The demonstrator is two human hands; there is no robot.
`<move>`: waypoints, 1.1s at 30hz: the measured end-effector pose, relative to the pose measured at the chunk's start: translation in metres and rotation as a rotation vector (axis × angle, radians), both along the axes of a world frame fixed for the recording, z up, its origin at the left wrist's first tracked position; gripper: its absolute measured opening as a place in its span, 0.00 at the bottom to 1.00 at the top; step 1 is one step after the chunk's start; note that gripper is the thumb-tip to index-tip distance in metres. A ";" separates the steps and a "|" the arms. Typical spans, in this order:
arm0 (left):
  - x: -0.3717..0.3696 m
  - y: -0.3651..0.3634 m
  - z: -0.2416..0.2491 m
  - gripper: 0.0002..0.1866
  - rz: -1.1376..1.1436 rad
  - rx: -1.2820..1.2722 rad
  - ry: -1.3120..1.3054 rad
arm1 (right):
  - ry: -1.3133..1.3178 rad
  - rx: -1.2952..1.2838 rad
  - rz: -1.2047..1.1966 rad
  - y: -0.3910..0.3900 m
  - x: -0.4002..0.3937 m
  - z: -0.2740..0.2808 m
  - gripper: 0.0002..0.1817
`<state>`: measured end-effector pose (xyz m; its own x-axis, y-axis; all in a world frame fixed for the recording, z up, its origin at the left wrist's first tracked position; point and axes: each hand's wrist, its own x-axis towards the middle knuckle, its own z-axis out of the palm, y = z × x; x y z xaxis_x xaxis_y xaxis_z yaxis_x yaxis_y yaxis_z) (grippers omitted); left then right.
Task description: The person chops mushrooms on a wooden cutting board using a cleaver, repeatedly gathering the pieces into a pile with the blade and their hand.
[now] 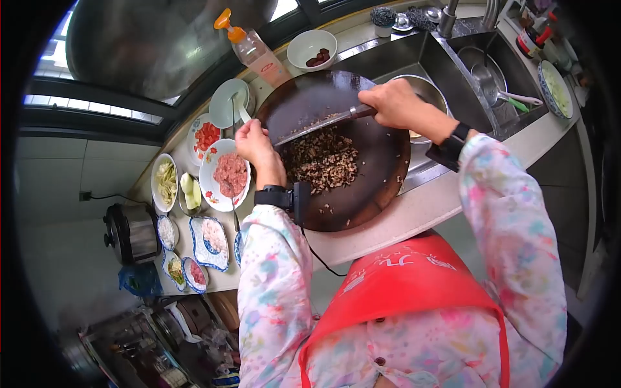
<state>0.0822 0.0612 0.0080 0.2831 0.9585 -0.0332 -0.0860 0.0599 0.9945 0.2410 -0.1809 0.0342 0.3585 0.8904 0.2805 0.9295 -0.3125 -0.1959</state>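
My right hand [398, 107] is wrapped round the dark handle of a cleaver [323, 125], its blade reaching left over a round dark chopping board [381, 165]. Chopped brown bits [330, 161] lie in a heap on the board, below the blade. At the board's left edge my left hand [257, 143] is closed near the far end of the blade; what its fingers hold, if anything, is too small to make out. Just left of that hand is a flowered bowl of minced meat [231, 173] with a spoon in it.
Several bowls and plates of food stand at the left, among them diced red pieces [207, 136]. A pump bottle [259, 58] and a white bowl [312, 46] stand behind the board. The sink [414, 58] is at the upper right, a rice cooker [132, 234] far left.
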 end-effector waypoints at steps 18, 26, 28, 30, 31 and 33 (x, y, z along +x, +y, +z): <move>-0.032 -0.030 0.009 0.06 0.023 -0.062 0.159 | 0.184 -0.209 0.194 -0.040 -0.041 0.019 0.15; -0.054 -0.042 -0.014 0.07 0.178 0.166 0.168 | 0.127 -0.196 0.154 -0.051 -0.064 -0.012 0.16; -0.053 -0.036 -0.004 0.07 0.052 0.044 0.229 | 0.114 -0.158 0.166 -0.048 -0.063 -0.007 0.15; -0.053 -0.029 0.009 0.06 0.032 0.012 0.184 | 0.141 -0.213 0.213 -0.037 -0.054 0.019 0.15; -0.059 -0.025 0.018 0.05 0.021 -0.036 0.193 | 0.132 -0.207 0.231 -0.037 -0.057 0.036 0.15; -0.071 -0.031 0.024 0.04 0.027 -0.128 0.180 | 0.131 -0.249 0.213 -0.036 -0.074 0.045 0.14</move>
<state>0.0108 0.0304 0.0320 0.2356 0.9505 -0.2025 0.0890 0.1864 0.9784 0.1671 -0.2165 0.0794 0.1757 0.9844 0.0093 0.9510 -0.1673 -0.2602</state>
